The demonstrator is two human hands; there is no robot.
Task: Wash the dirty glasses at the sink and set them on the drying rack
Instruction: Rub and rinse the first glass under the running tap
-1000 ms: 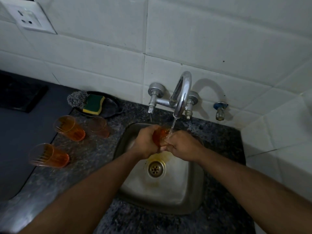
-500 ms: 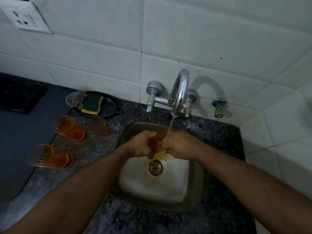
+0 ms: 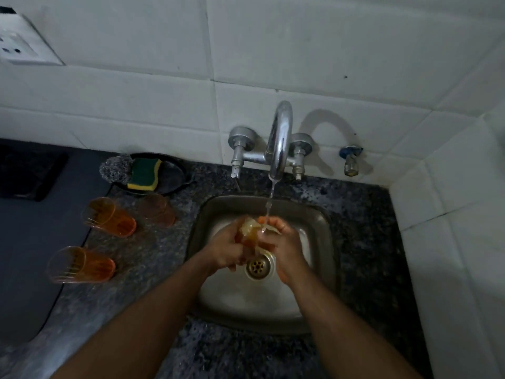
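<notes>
Both hands, left hand [image 3: 222,248] and right hand [image 3: 284,246], curl fingers around the orange glass [image 3: 249,236] between them.

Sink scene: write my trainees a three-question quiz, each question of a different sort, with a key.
1. True or false: water is running from the tap.
2. How many glasses stand on the counter left of the sink?
3. The sponge lies: A in the sink, B on a dark dish, C on the wall socket.

Key: 1 true, onto the glass held by the left hand and right hand. 2 three. 3 B.
</notes>
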